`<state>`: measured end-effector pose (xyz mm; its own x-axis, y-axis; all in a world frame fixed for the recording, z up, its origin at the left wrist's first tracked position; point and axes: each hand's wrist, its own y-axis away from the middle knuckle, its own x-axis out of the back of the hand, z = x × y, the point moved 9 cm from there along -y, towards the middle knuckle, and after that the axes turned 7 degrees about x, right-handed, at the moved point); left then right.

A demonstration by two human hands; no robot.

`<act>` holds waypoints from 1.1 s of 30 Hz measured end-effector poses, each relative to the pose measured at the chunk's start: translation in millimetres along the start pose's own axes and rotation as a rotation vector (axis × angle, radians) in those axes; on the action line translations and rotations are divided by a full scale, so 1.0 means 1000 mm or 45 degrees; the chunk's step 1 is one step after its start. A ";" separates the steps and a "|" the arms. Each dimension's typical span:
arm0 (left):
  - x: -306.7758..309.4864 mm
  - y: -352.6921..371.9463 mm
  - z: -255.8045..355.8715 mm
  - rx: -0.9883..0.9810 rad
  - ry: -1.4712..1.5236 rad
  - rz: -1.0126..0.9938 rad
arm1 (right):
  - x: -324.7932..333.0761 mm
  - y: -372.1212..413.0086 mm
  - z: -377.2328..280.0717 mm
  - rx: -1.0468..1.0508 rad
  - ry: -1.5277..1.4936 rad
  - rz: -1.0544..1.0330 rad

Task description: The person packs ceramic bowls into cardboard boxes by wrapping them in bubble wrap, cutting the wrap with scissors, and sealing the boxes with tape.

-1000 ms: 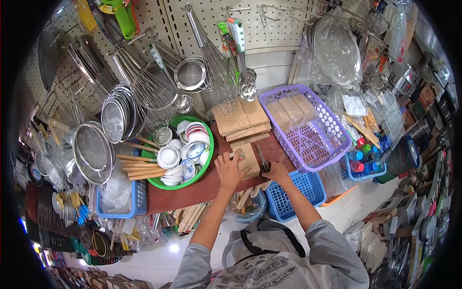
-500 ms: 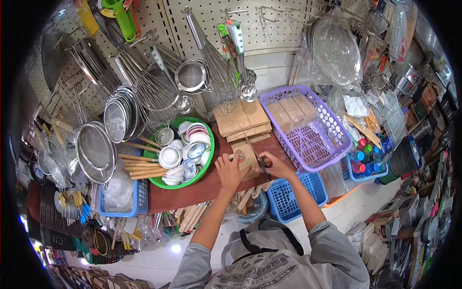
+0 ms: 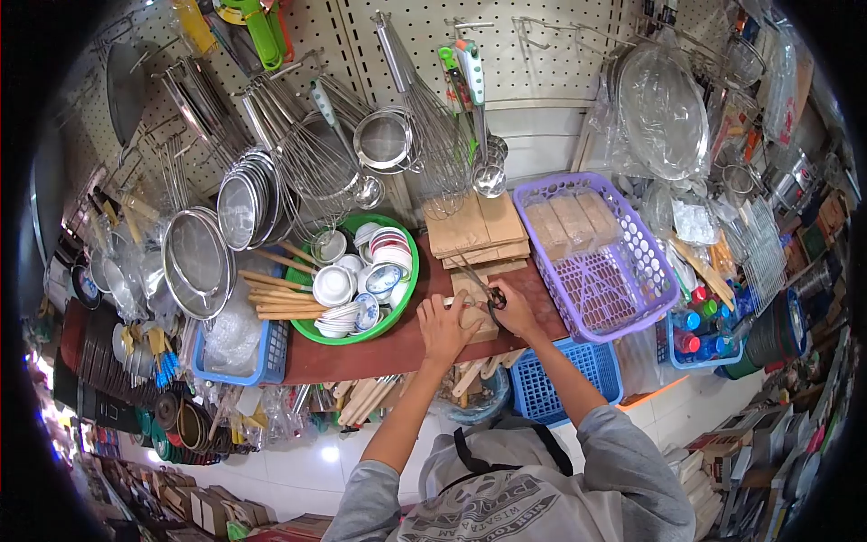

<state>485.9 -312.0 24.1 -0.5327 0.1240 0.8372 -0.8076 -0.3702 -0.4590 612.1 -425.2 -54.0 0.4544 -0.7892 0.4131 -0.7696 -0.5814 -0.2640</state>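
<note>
At frame centre, a person's left hand (image 3: 445, 331) presses a cardboard box (image 3: 485, 323) while the right hand (image 3: 517, 310) grips scissors (image 3: 479, 280) over it.

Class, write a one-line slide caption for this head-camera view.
At a shop counter, the left hand rests on a brown package while the right hand holds scissors over it.

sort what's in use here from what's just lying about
In use: scissors in right hand; box under left hand.
Lying about: green basin of bowls, purple basket, whisks, strainers, blue basket.
</note>
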 end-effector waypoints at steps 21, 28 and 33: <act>0.000 -0.003 -0.018 0.028 0.080 -0.091 | -0.015 -0.004 0.031 -0.163 -0.199 -0.095; -0.001 -0.011 -0.023 0.014 0.101 -0.173 | -0.009 -0.003 0.021 -0.112 -0.159 -0.043; -0.002 -0.010 -0.027 0.026 0.104 -0.194 | 0.001 0.006 0.008 -0.202 -0.052 -0.063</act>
<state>488.5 -283.4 19.2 -0.4241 0.2546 0.8691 -0.8756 -0.3602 -0.3217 611.4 -431.5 -61.9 0.5086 -0.7698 0.3857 -0.8056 -0.5835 -0.1023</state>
